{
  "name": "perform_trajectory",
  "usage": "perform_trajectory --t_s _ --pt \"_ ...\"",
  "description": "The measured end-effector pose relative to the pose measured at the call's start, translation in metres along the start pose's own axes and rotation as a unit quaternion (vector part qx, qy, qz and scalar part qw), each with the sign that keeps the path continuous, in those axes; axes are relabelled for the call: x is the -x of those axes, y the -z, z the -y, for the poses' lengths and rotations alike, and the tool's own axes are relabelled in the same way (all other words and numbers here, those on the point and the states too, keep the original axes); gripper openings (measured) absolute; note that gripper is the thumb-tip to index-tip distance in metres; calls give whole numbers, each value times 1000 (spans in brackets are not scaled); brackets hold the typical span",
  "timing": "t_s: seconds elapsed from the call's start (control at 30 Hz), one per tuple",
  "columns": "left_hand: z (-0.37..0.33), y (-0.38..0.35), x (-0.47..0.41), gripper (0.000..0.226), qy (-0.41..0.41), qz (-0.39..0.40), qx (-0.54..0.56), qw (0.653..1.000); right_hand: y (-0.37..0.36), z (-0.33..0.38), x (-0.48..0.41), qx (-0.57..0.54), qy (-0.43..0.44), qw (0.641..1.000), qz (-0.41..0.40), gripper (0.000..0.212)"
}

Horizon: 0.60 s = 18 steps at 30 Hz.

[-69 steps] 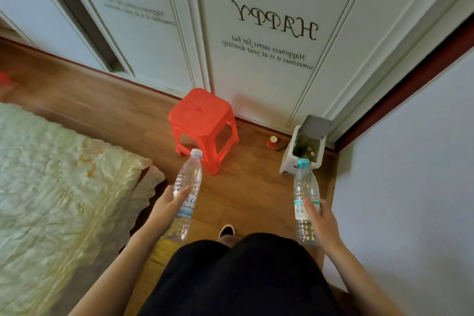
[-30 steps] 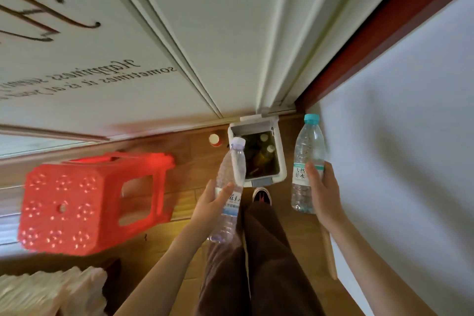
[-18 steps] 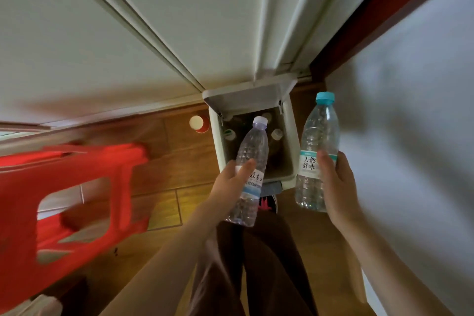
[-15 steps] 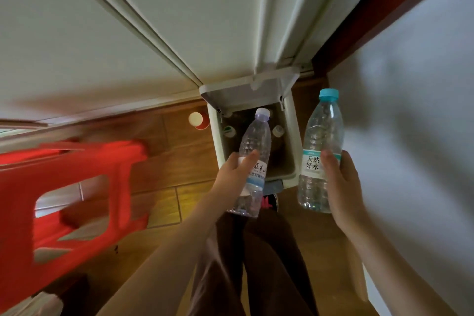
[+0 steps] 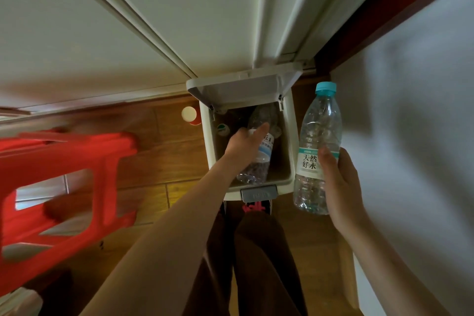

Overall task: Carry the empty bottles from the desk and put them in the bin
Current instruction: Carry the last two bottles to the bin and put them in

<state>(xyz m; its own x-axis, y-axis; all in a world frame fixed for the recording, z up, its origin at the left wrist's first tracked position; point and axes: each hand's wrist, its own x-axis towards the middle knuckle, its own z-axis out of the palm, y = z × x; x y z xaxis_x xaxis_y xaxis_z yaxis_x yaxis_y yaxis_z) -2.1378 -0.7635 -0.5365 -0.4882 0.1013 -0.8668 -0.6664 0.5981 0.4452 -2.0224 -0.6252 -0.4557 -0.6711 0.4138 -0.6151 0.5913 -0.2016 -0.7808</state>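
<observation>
A white pedal bin (image 5: pixel 287 141) stands on the floor against the wardrobe, its lid (image 5: pixel 241 87) tipped up. My left hand (image 5: pixel 243 146) holds a clear empty bottle (image 5: pixel 259 161) with a blue-and-white label down inside the bin's opening; its cap end is blurred. Other bottles lie in the bin, one with a green cap (image 5: pixel 221 129). To the right of the bin, my right hand (image 5: pixel 338 187) grips a second clear bottle (image 5: pixel 316 146) with a teal cap, held upright above the floor.
A red plastic stool (image 5: pixel 59 187) stands at the left. A small red cup (image 5: pixel 190 115) sits on the wooden floor beside the bin. My shoe (image 5: pixel 257 206) presses the grey pedal (image 5: pixel 259 194). A white wall runs close along the right.
I have come right up to the bin and its lid has opened. My left hand has lowered its bottle into the bin's opening. The right hand holds its bottle beside the bin as before.
</observation>
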Motion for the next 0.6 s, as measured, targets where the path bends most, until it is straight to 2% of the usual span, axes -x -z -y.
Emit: perform_trajectory --t_s 0.17,0.27,0.47,0.6 --pt "12 4 -12 57 -46 -27 -81 995 1 -7 0 -7 -9 1000 -3 31" --pt "24 -4 -16 53 -49 -42 -71 995 2 -10 1 -2 -8 1000 -4 39" --pt "40 -17 -23 63 -31 -72 10 997 2 -15 0 1 7 1000 -5 51" --pt "40 -14 -21 63 -17 -59 51 997 -1 -12 3 4 -3 1000 -10 28"
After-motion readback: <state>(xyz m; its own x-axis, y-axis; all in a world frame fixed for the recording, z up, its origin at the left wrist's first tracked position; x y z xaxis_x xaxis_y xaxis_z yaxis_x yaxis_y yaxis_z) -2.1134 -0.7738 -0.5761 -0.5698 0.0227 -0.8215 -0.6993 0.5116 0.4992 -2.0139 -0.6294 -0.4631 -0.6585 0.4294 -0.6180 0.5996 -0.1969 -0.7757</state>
